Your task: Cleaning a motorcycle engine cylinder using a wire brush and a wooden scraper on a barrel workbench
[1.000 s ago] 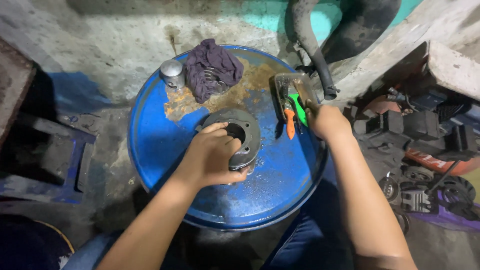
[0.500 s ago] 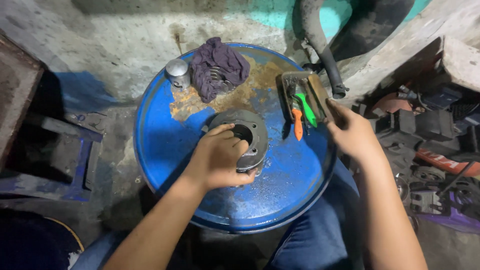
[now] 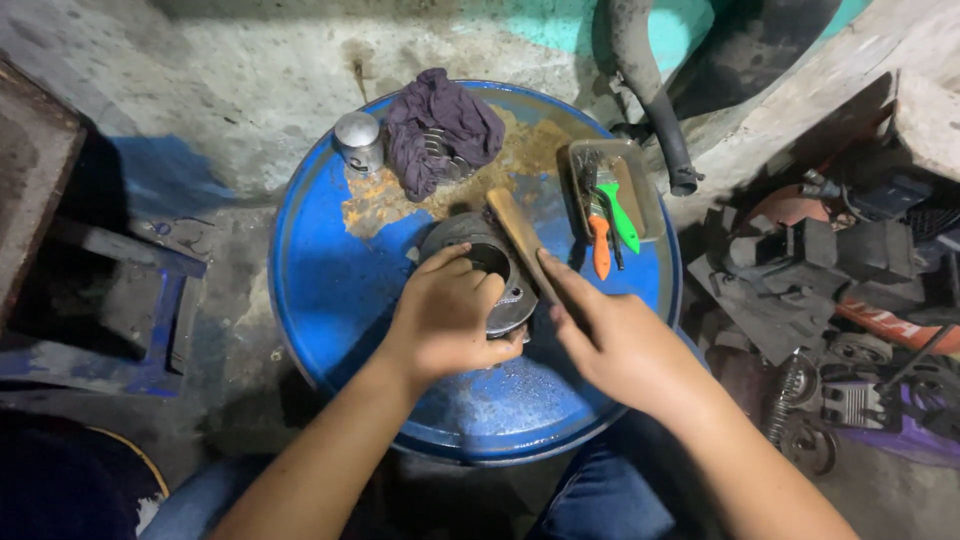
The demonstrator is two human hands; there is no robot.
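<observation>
**Brush held at a metal cylinder on a blue drum**

A round grey metal cylinder part (image 3: 490, 275) with a dark bore sits near the middle of a blue drum lid (image 3: 330, 290). The left hand (image 3: 445, 320) curls over its near edge, fingers clasped on the rim. The right hand (image 3: 620, 345) grips a flat wooden-handled brush (image 3: 520, 235), laid across the part. The lid looks glossy and rust-stained; the part could slide or tip if the left hand's grip slackens. Behind lie a crumpled dark rag (image 3: 440, 125), a shiny piston (image 3: 358, 140), and a tray (image 3: 640, 180) holding orange and green handled tools.
</observation>
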